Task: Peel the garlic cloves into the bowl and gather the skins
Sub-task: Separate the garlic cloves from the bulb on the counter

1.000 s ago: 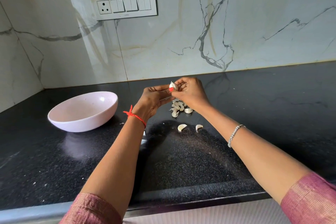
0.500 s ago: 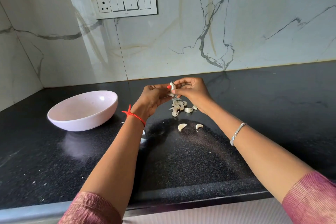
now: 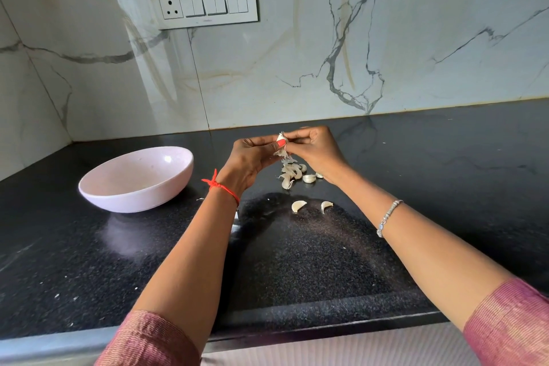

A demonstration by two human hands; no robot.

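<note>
A garlic clove (image 3: 280,138) is held in the air between both hands above the counter. My left hand (image 3: 252,157) pinches it with thumb and fingers, and my right hand (image 3: 315,148) pinches its other side. Loose skin (image 3: 280,153) hangs down from the clove. A pile of unpeeled cloves (image 3: 292,174) lies on the black counter right under the hands. Two separate cloves (image 3: 298,205) (image 3: 326,205) lie nearer to me. The pale pink bowl (image 3: 98,184) stands to the left, and I see nothing inside it.
The black granite counter (image 3: 326,261) runs to a marble wall behind and on the left. A switch panel (image 3: 205,4) sits on the wall. Small white flecks (image 3: 56,296) lie near the counter's front edge at the left.
The hands stay in place, working the clove. A strip of skin now hangs lower from the clove than before.
</note>
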